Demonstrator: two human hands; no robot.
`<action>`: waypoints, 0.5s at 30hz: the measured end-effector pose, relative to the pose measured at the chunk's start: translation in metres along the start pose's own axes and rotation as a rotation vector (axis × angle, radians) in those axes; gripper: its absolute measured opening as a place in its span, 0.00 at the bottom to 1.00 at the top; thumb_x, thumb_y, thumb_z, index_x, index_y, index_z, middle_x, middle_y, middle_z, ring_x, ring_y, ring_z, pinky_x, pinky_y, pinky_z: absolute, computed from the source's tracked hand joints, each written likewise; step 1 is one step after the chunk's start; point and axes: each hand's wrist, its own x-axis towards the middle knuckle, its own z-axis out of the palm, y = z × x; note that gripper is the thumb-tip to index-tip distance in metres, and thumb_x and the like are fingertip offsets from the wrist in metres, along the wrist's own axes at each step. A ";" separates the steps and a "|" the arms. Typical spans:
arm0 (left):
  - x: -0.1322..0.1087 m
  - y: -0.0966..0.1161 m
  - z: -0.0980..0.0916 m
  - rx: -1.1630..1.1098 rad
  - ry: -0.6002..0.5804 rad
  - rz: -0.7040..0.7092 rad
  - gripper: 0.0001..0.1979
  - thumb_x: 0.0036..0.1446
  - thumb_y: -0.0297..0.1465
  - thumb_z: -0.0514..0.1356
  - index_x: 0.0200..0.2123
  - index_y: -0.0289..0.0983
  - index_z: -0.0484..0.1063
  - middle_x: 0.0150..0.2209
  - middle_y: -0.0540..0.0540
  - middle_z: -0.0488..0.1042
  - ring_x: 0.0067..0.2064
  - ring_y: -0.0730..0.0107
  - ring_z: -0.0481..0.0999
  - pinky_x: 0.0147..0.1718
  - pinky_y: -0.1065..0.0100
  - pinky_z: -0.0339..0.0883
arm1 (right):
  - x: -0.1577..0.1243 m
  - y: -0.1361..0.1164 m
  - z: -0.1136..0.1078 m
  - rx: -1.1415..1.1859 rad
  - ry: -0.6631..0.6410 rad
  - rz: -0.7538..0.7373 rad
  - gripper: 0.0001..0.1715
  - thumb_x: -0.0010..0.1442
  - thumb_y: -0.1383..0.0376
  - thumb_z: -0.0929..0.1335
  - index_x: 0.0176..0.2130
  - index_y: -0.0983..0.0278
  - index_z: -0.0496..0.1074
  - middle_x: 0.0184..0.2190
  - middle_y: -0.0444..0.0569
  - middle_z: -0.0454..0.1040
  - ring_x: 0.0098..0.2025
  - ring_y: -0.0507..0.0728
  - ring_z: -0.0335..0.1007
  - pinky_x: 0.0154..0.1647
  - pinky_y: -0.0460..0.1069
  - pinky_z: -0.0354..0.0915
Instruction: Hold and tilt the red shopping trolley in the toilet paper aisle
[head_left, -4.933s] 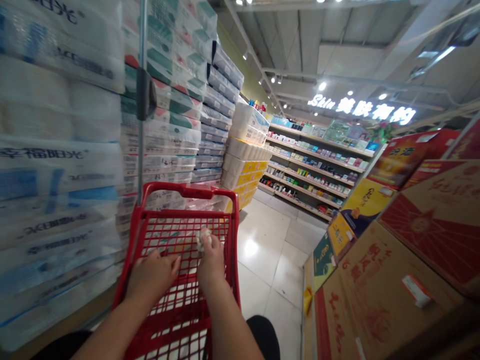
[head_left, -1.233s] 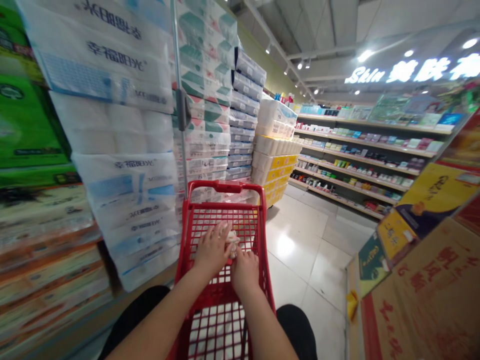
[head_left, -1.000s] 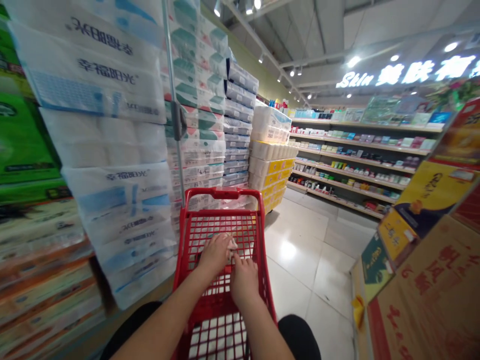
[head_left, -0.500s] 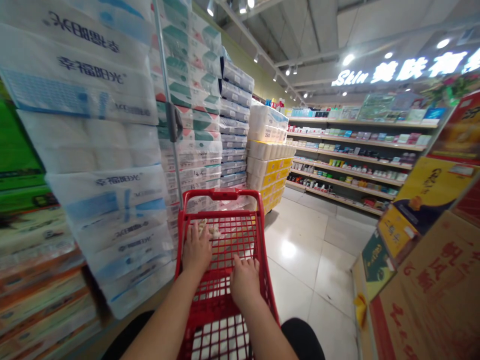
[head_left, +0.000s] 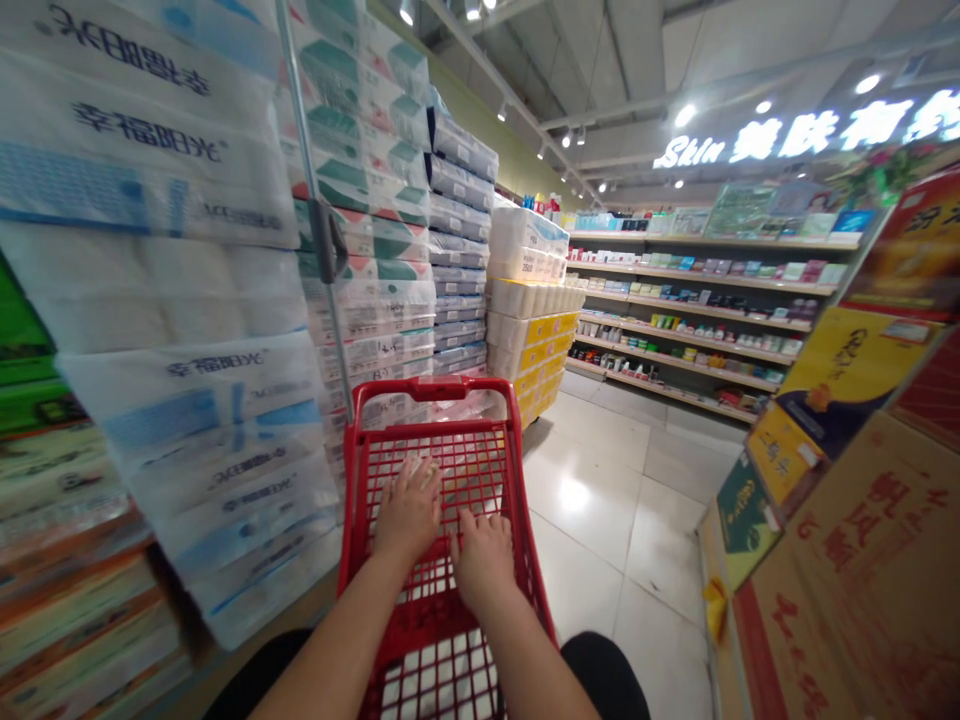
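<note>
A red plastic shopping basket with mesh walls and a raised handle stands in front of me. My left hand reaches into it, palm down. Its fingers are bent over a small pale, crumpled item, mostly hidden under them; its kind cannot be made out. Beside it, to the right, my right hand hangs over the mesh, its fingers loosely bent and apart, with nothing visible in them.
Tall stacks of wrapped tissue packs rise close on the left, beside a metal pole. Cartons line the right side. Tiled floor leads to shelves of small boxes at the back.
My left hand has moved right and closed over the pale item, which lay exposed by its fingertips before. My right hand has shifted slightly left. The view has turned slightly.
</note>
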 end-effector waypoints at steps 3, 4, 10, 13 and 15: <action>-0.001 -0.001 0.000 0.010 0.025 -0.068 0.25 0.56 0.24 0.51 0.58 0.41 0.67 0.62 0.44 0.62 0.62 0.53 0.60 0.59 0.51 0.58 | -0.001 0.001 -0.001 0.008 0.002 -0.003 0.19 0.64 0.59 0.62 0.52 0.59 0.70 0.43 0.54 0.75 0.49 0.65 0.66 0.54 0.59 0.54; -0.001 -0.003 0.000 0.014 0.041 -0.097 0.26 0.56 0.24 0.51 0.58 0.40 0.67 0.62 0.42 0.62 0.62 0.54 0.61 0.58 0.52 0.59 | -0.001 0.001 -0.001 0.010 0.003 -0.005 0.19 0.64 0.59 0.62 0.52 0.59 0.70 0.43 0.54 0.75 0.49 0.65 0.66 0.55 0.59 0.54; -0.001 -0.006 0.004 -0.079 0.010 0.156 0.26 0.53 0.20 0.49 0.54 0.39 0.71 0.59 0.46 0.67 0.64 0.56 0.58 0.62 0.52 0.56 | -0.002 0.003 0.001 0.005 0.010 -0.014 0.19 0.64 0.59 0.62 0.53 0.59 0.70 0.43 0.54 0.76 0.50 0.65 0.66 0.55 0.59 0.54; -0.002 -0.007 0.003 -0.074 0.056 0.050 0.27 0.53 0.19 0.48 0.55 0.38 0.70 0.59 0.44 0.67 0.63 0.56 0.60 0.60 0.52 0.59 | -0.002 0.004 0.001 0.012 0.007 -0.028 0.18 0.65 0.60 0.62 0.52 0.59 0.70 0.43 0.53 0.76 0.49 0.64 0.66 0.53 0.58 0.55; -0.003 -0.005 0.002 -0.045 0.091 -0.058 0.26 0.55 0.20 0.49 0.56 0.37 0.69 0.60 0.41 0.66 0.62 0.53 0.60 0.59 0.50 0.59 | -0.003 0.005 0.000 0.020 0.009 -0.033 0.18 0.64 0.62 0.62 0.51 0.59 0.71 0.42 0.53 0.75 0.48 0.63 0.67 0.52 0.57 0.56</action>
